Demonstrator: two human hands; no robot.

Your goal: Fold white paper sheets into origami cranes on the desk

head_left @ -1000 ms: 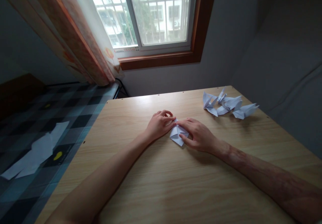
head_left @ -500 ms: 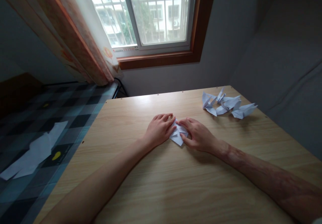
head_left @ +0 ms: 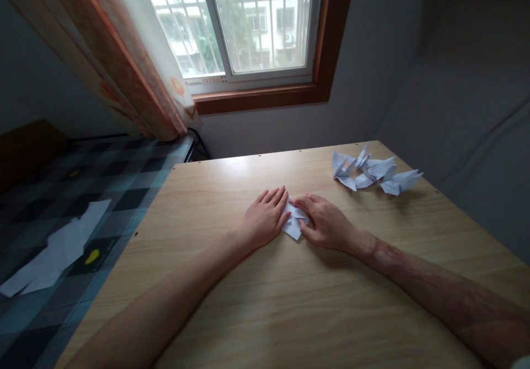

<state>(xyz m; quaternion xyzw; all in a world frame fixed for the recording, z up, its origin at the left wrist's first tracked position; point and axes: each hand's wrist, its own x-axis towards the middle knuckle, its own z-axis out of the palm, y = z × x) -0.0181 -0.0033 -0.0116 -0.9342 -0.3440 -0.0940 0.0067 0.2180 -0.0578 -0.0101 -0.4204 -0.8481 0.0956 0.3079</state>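
A small folded piece of white paper [head_left: 294, 228] lies on the wooden table between my hands, its lower tip pointing toward me. My left hand [head_left: 267, 217] rests flat at its left edge, with fingers stretched forward and close together and the thumb on the paper. From the right, my right hand [head_left: 325, 220] grips the same paper with bent fingers, the index finger on its upper part and the thumb at its right edge. Both hands cover parts of the paper, so the whole shape of the fold cannot be seen.
Several folded white paper figures [head_left: 372, 171] stand together at the table's [head_left: 232, 314] far right corner. To the left, white paper sheets [head_left: 62, 250] lie on a checked bed cover [head_left: 124, 203]. A window [head_left: 260, 24] and a curtain [head_left: 120, 54] are beyond the table.
My left hand has turned slightly and its fingers have straightened, pointing further forward. The right hand stays nearly in place on the paper.
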